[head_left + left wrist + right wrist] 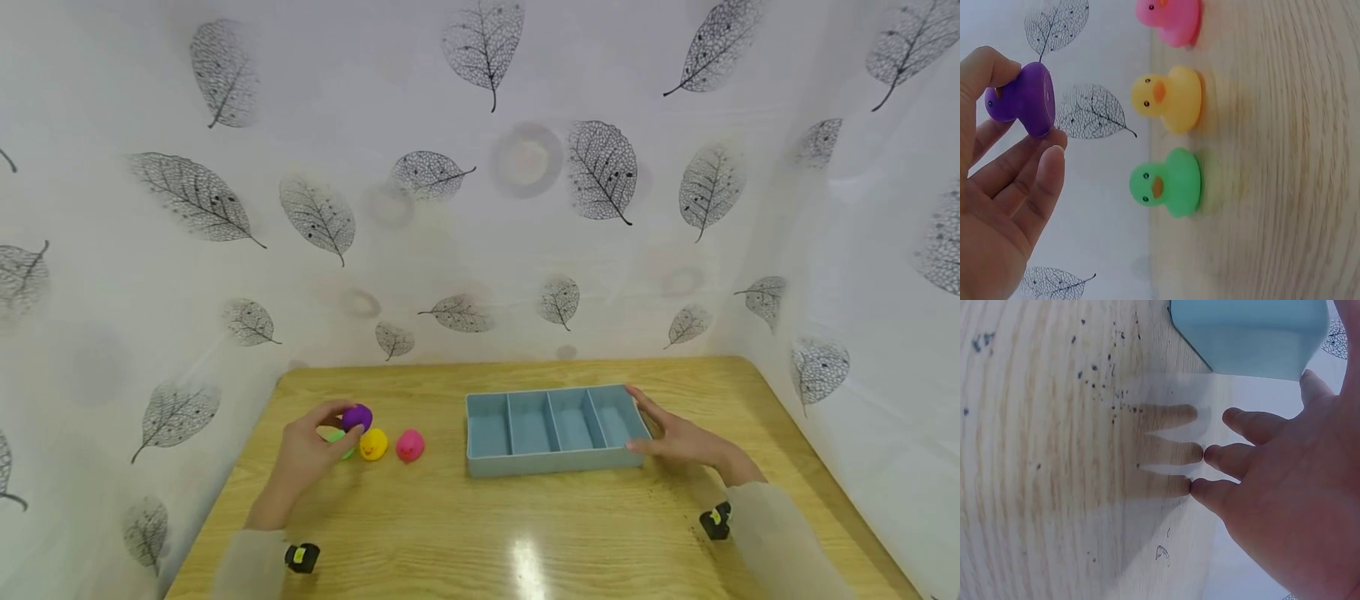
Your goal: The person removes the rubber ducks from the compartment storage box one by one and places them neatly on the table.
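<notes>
My left hand pinches a purple rubber duck between thumb and fingers, raised off the table. Close by stand a green duck, partly covered by the hand in the head view, a yellow duck and a pink duck. To their right sits a blue-grey divided tray with several compartments in a row. At its right end, my right hand holds the tray, spanning from front rim to back corner with thumb and finger. Its other fingers spread out near the table surface.
The wooden table backs onto a white sheet with leaf prints, which also rises at both sides. Small dark specks lie on the tabletop near the right hand.
</notes>
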Demonstrator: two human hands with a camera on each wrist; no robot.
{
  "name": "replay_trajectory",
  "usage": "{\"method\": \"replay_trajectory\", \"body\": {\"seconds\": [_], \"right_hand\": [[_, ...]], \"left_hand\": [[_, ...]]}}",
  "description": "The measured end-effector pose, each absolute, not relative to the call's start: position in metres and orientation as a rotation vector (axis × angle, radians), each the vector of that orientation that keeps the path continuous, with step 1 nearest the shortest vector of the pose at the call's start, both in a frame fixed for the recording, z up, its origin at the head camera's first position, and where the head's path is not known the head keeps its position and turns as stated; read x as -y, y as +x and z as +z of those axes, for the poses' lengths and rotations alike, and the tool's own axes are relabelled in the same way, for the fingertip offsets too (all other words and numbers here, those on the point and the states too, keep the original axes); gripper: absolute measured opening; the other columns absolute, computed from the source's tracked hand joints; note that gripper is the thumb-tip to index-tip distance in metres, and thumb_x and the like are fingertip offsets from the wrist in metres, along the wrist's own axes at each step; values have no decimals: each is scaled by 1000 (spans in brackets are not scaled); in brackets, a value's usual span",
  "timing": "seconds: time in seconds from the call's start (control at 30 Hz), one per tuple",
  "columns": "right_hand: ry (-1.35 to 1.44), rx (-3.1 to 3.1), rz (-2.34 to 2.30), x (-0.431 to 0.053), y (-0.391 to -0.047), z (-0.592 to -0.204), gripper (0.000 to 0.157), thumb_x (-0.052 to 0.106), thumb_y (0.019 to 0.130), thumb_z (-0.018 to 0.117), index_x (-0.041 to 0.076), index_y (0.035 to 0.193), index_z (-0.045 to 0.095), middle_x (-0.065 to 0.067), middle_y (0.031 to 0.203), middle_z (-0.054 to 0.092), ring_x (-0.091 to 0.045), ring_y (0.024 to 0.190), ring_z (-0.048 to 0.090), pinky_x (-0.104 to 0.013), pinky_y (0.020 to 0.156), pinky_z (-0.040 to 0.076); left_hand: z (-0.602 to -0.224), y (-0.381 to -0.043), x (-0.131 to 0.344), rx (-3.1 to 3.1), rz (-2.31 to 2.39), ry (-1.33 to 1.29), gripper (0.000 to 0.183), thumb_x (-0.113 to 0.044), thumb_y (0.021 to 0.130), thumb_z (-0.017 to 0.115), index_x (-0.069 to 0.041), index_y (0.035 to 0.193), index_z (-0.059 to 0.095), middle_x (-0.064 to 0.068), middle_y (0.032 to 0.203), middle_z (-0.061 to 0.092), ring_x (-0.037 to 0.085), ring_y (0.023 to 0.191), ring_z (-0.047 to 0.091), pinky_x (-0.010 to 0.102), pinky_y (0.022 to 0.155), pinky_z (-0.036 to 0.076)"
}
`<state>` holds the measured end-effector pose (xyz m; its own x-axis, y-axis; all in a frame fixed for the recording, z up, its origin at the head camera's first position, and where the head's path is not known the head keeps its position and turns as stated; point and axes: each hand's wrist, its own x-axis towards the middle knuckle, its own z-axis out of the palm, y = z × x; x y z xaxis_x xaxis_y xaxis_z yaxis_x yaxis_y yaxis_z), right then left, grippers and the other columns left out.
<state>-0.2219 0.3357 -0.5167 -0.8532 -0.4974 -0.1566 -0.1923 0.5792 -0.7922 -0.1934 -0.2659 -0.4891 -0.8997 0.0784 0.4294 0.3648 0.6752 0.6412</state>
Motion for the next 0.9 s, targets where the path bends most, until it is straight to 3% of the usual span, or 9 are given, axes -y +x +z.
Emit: {"method": "replay_trajectory", "body": {"seconds": [0.13,0.3,0.43,0.67,0.9], "right_hand": [[-529,-2491,-1153,-334,-222,-518,94,32,106,64,28,171,-4,-28,175,-4,-60,156,9,-85,111,24],[-470,-2633,-1076,-330,-220,-522,86,42,107,60,33,171,3,-26,175,8,-62,153,20,-85,107,30],[-478,-2690,-1061,-327,-220,-525,85,43,107,58,32,171,3,-26,175,9,-62,153,18,-86,108,29],[-494,-2692,-1073,-325,-220,-528,86,42,107,58,31,171,2,-27,175,7,-63,155,13,-88,108,24],[-466,-2660,-1091,-327,-218,-529,86,43,107,58,34,170,-1,-27,175,4,-63,154,15,-86,107,29]], "left_hand": [[-490,-190,275,2520,-1050,-311,37,-9,85,87,-6,120,74,14,103,79,17,86,71,22,55,54],[-493,-189,285,2522,-1054,-222,35,-11,86,86,-7,119,75,15,105,79,2,87,66,20,59,55],[-495,-189,292,2539,-1061,-177,35,-12,87,86,-7,119,75,15,106,79,-7,88,60,21,61,55],[-499,-186,306,2587,-1021,-127,36,-13,88,84,-5,121,73,16,108,78,-3,89,61,21,62,53],[-501,-183,318,2619,-1019,-106,37,-12,88,84,-3,122,73,18,112,77,-10,90,58,21,65,54]]}}
